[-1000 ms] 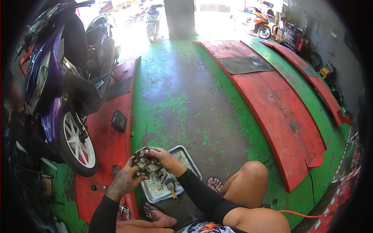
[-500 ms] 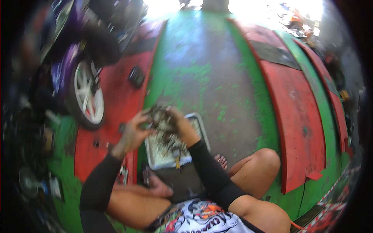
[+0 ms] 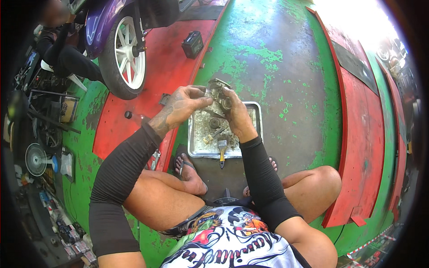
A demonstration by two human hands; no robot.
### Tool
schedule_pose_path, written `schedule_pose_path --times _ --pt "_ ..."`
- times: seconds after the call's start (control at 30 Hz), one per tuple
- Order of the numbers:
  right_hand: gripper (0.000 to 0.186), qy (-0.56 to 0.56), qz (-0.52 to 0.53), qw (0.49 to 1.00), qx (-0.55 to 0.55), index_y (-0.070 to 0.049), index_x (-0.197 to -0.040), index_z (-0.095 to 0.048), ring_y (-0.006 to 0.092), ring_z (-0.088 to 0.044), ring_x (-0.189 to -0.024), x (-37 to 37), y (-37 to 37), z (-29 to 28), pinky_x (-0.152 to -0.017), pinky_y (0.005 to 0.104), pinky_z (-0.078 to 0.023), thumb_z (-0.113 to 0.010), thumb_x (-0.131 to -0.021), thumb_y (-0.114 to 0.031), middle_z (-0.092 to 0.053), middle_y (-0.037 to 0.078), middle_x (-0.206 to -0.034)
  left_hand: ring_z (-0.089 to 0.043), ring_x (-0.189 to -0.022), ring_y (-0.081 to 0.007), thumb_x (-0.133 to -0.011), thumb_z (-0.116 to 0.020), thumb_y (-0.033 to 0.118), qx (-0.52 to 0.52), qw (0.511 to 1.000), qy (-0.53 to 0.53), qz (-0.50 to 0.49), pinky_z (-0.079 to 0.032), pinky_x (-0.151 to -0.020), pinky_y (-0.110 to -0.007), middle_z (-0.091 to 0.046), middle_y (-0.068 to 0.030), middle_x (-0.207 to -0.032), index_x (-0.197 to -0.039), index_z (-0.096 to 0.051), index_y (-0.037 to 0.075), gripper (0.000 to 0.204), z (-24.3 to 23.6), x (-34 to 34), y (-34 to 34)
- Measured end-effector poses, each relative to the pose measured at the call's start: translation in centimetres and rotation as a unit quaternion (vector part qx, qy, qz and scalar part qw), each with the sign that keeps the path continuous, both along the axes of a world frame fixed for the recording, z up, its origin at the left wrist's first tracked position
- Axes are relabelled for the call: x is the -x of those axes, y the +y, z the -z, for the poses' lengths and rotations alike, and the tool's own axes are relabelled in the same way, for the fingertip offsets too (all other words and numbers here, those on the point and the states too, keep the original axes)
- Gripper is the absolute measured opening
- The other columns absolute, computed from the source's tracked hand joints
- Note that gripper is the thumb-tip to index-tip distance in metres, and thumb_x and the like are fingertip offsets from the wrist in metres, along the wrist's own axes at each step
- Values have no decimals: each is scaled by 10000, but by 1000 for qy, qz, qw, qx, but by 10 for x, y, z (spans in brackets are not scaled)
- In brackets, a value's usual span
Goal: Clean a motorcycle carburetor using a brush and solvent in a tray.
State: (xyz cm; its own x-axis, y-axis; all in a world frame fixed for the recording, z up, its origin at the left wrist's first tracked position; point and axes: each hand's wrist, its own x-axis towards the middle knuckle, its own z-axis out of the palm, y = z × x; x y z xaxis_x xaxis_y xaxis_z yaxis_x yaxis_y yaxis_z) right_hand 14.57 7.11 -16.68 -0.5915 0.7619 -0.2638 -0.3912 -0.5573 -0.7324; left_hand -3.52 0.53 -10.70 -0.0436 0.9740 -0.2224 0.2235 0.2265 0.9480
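Note:
A dirty grey metal engine part (image 3: 216, 92) with a round, ring-shaped piece on its near side is held up above the metal tray (image 3: 191, 149). My right hand (image 3: 240, 118) grips it from the right, with the fingers mostly hidden behind it. At its left edge my left hand (image 3: 181, 106) is closed, thumb and fingertips pinched against the part. Below, the tray holds murky liquid and grime, a round metal piece (image 3: 215, 123) and other small dirty bits. A flat paintbrush (image 3: 222, 152) with a yellow and black handle leans over the tray's near rim.
A scooter's white-spoked wheel (image 3: 129, 52) stands on the red lift platform (image 3: 165, 58) at left, near a black battery (image 3: 192, 44). A person (image 3: 62, 49) sits beyond it. Another red platform (image 3: 362, 134) lies to the right. A small fan (image 3: 35, 159) is at far left.
The view has tilted and steadied, so the tray and platforms sit differently in it. Both hands still hold the engine part over the tray; the part is turned differently.

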Motion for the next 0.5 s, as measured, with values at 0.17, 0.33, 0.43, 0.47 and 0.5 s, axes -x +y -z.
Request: schedule_pose_path --times 0.17,0.33,0.43,0.47,0.5 --pt "327 31 7 999 16 -68 -1258 -605 119 -631 -984 -4 -3 -7 -833 292 -528 -530 -1015 -272 -649 41 -1119 -554 -1120 -110 -931 -731 234 179 981 -74 2 -478 -903 -308 -526 -47 -1357 -1002 -733 2 243 -9 -10 -4" --pt "313 97 27 995 3 -81 -1265 -601 137 -651 -990 2 -1 -6 -826 308 -555 -521 -1015 -251 -655 53 -1118 -564 -1216 -224 -839 -819 257 -24 999 19 -35 -475 -972 -373 -543 -135 -1368 -1129 -678 -68 459 -18 -6 2" --pt "406 156 7 986 52 -63 -1263 -604 229 -691 -988 -4 4 2 -832 420 -587 -517 -986 -347 -684 103 -1127 -517 -1299 -256 -797 -845 235 -38 997 69 -1 -464 -1041 -391 -454 -130 -1465 -1114 -721 15 405 -48 -15 2" --pt "462 226 -23 970 80 -56 -1256 -613 272 -703 -986 -6 6 5 -823 488 -598 -531 -962 -403 -694 123 -1132 -517 -1299 -256 -797 -845 235 -39 997 70 2 -464 -1041 -391 -454 -130 -1465 -1114 -721 15 405 -56 -15 0" --pt "530 235 -23 966 103 -38 -1259 -619 298 -704 -969 -6 5 8 -835 465 -593 -522 -926 -440 -705 139 -1115 -497 -1328 -270 -788 -850 245 -67 991 110 36 -456 -1054 -405 -451 -131 -1476 -1134 -724 58 413 -62 -14 -4"
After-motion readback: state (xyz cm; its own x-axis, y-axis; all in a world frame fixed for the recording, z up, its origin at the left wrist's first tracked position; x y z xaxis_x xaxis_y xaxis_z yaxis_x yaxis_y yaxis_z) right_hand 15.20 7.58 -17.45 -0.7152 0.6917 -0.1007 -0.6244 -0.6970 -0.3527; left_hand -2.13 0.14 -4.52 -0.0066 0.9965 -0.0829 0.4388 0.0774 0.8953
